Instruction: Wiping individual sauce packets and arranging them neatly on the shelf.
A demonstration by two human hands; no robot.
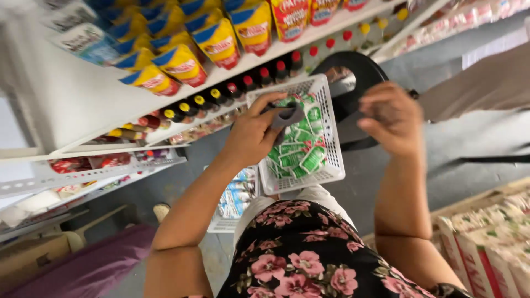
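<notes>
- Several tiers of white shelving (83, 105) are seen filling the left of the frame (tilted by the head camera's angle), stocked with yellow-and-blue pouches (182, 63) above and a row of dark bottles with red and yellow caps (243, 83) below.
- Grey flooring (486, 132) is shown past the shelf ends, with cartons of packaged goods (486, 243) stacked at the lower right and a purple bundle (88, 267) at the lower left.
- One black round stool (353, 83) is partly hidden behind the hands.
- One white plastic mesh basket (331, 132) is propped on the floral-print lap, roughly half filled with small green sachets (301, 149); a second basket of pale packets (234, 198) is seen lower, beside the knee.
- By the look of it, the work is judged to be midway: the basket is loaded with sachets, yet it has not been set on any shelf.
- Left hand (251, 135) is reached into the basket, its fingers pinched loosely around a grey cloth (287, 117) just above the sachets.
- Right hand (389, 118) is raised beside the basket's right edge, apart from it, fingers curled inward; whether anything is held cannot be told, since the palm is turned away.
</notes>
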